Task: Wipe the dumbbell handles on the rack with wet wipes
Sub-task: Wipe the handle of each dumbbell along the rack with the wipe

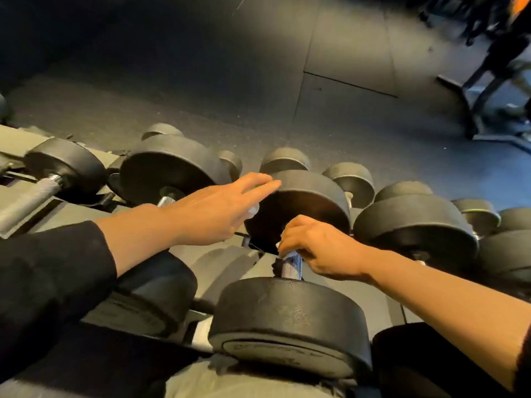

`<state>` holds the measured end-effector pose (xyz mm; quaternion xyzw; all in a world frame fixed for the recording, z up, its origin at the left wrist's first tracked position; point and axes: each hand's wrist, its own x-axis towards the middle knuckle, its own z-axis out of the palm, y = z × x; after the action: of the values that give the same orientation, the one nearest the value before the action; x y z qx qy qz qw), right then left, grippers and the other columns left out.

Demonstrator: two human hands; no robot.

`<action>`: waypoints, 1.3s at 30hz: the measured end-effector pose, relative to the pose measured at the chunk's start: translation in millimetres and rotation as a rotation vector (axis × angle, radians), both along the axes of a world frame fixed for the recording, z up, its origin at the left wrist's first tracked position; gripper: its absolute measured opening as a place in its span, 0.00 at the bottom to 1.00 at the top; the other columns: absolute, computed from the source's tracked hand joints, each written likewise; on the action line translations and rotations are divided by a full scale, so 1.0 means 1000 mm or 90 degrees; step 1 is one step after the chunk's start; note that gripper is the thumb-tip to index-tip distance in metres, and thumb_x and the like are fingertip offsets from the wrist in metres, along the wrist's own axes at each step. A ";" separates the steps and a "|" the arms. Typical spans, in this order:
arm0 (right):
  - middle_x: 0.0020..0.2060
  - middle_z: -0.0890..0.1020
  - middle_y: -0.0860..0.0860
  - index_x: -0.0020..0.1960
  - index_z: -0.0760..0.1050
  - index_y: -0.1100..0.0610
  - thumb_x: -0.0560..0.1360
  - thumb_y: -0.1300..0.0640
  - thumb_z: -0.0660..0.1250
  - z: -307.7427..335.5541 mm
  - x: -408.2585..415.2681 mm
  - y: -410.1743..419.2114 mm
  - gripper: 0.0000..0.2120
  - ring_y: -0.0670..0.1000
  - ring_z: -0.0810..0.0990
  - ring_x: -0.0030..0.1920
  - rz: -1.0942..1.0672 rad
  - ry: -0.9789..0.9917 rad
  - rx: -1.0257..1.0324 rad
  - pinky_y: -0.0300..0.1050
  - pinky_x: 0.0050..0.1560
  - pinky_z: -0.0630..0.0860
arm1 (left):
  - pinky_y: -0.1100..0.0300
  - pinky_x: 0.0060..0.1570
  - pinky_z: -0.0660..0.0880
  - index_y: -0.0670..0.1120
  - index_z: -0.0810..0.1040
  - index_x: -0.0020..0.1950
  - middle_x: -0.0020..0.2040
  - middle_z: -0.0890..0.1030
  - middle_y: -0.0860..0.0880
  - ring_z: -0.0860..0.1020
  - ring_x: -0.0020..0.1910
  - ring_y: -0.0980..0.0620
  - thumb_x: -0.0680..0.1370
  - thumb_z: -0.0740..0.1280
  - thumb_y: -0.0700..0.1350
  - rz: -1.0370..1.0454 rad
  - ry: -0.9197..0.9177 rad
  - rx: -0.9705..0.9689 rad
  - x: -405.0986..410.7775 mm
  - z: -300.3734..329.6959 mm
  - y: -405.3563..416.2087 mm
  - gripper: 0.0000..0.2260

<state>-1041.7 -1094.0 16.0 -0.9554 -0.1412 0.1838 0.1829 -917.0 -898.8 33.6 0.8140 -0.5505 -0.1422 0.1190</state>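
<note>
A large black dumbbell lies in the middle of the rack, its near head toward me and its far head beyond. My right hand curls round the knurled metal handle between the heads. It pinches a small white wet wipe against the handle, and only a scrap of the wipe shows at the fingertips. My left hand stretches out with straight fingers, its tips at the rim of the far head. A pale blur shows under its thumb; I cannot tell what that is.
More black dumbbells fill the grey rack: one at the far left with a bare handle, one behind my left wrist, another to the right, smaller ones on a lower tier. Dark rubber floor lies beyond, and a machine frame stands top right.
</note>
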 end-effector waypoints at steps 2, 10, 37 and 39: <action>0.56 0.79 0.45 0.56 0.80 0.50 0.74 0.62 0.66 0.002 -0.008 0.005 0.13 0.44 0.66 0.63 -0.037 0.012 0.014 0.44 0.64 0.69 | 0.58 0.55 0.76 0.55 0.43 0.78 0.77 0.45 0.61 0.71 0.65 0.54 0.81 0.60 0.41 -0.051 0.011 0.050 0.012 -0.003 0.002 0.33; 0.52 0.80 0.42 0.53 0.82 0.48 0.74 0.67 0.64 0.025 -0.021 0.022 0.17 0.39 0.71 0.57 -0.230 0.096 0.081 0.38 0.60 0.71 | 0.55 0.48 0.80 0.61 0.36 0.75 0.74 0.38 0.66 0.76 0.58 0.51 0.78 0.65 0.38 -0.175 0.027 0.055 0.053 -0.027 0.001 0.43; 0.59 0.79 0.46 0.57 0.80 0.55 0.74 0.63 0.68 0.030 0.001 0.047 0.13 0.30 0.70 0.51 -0.226 0.343 0.023 0.21 0.53 0.61 | 0.57 0.44 0.77 0.50 0.37 0.77 0.78 0.38 0.52 0.71 0.35 0.56 0.80 0.58 0.41 -0.211 0.080 -0.010 0.044 -0.045 0.003 0.34; 0.54 0.82 0.47 0.53 0.82 0.57 0.73 0.65 0.69 0.033 -0.001 0.048 0.10 0.34 0.76 0.52 -0.265 0.348 0.078 0.25 0.55 0.67 | 0.56 0.45 0.76 0.50 0.37 0.77 0.78 0.39 0.53 0.71 0.36 0.55 0.81 0.57 0.41 -0.209 0.094 -0.014 0.045 -0.044 0.004 0.33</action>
<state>-1042.7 -1046.4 48.7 -0.8666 0.0998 0.3827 0.3043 -871.6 -895.0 -10.1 0.6993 -0.6670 -0.2134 0.1432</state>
